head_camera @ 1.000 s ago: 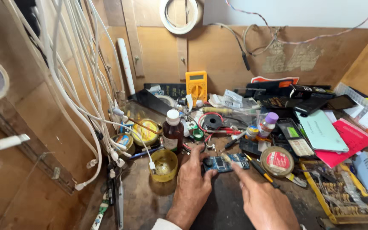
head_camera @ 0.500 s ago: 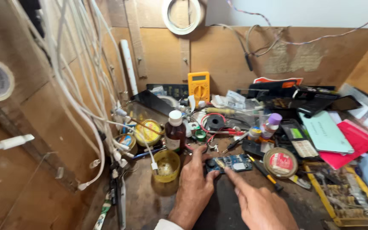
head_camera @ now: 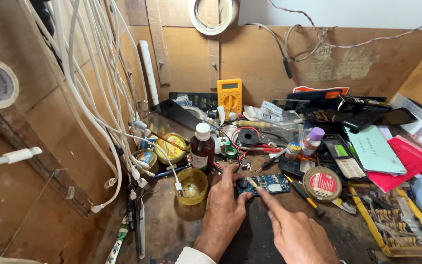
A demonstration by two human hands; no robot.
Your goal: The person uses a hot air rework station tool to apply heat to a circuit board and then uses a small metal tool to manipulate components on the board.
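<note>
Both hands are down on the cluttered brown wooden desk (head_camera: pixel 172 230), working on a small blue circuit board (head_camera: pixel 265 184) that lies flat near the middle, just in front of the person. The left hand (head_camera: pixel 223 210) lies beside the board's left end, fingers loosely together, with the thumb and first finger pinching that edge to keep it steady. The right hand (head_camera: pixel 294 232) comes in from below with its index finger stretched out, the tip touching the board's lower edge, the other fingers curled back (can't really tell if there's anything tiny under that fingertip, it's too small to make out).

Stuff around it: a small yellow plastic cup (head_camera: pixel 192 185) sits just left of the left hand, and behind that stands a brown glass bottle with a white cap (head_camera: pixel 202 149). A round flat tin with a red and white label (head_camera: pixel 322 184) is just right of the board, with a black-handled screwdriver (head_camera: pixel 305 196) lying between them. Further back there's a yellow multimeter (head_camera: pixel 229 96) leaning upright against the plywood wall, and a coil of red wire (head_camera: pixel 246 137) in front of it. A bundle of white charging cables (head_camera: pixel 94 98) hangs down the left wall. A pale green phone case (head_camera: pixel 374 149) lies off to the right.
</note>
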